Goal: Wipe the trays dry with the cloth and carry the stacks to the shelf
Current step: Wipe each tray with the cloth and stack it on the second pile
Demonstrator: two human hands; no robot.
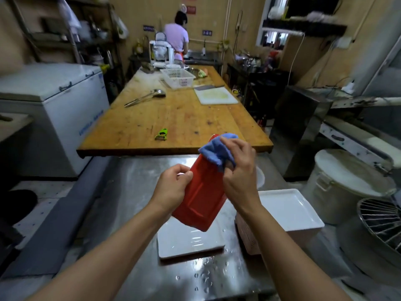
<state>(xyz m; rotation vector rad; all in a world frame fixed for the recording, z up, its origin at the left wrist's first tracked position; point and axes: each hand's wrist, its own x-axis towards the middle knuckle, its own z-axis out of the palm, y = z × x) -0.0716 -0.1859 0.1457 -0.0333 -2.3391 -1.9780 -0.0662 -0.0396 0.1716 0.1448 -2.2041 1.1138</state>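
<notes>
- The left hand [173,187] is gripping the red tray [201,196] upright, exposing its underside.
- The right hand [237,168] is clutching the blue cloth [217,149], rubbing the tray's top edge.

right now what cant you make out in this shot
All in the head view:
- Far end of the red tray: covered by the blue cloth that the right hand grips; the left hand hides part of its left edge.
- White tray under it: its far part is hidden by the red tray.
- Wall signs: too small and blurred to read.
- Wire rack: cut off by the right edge.
</notes>
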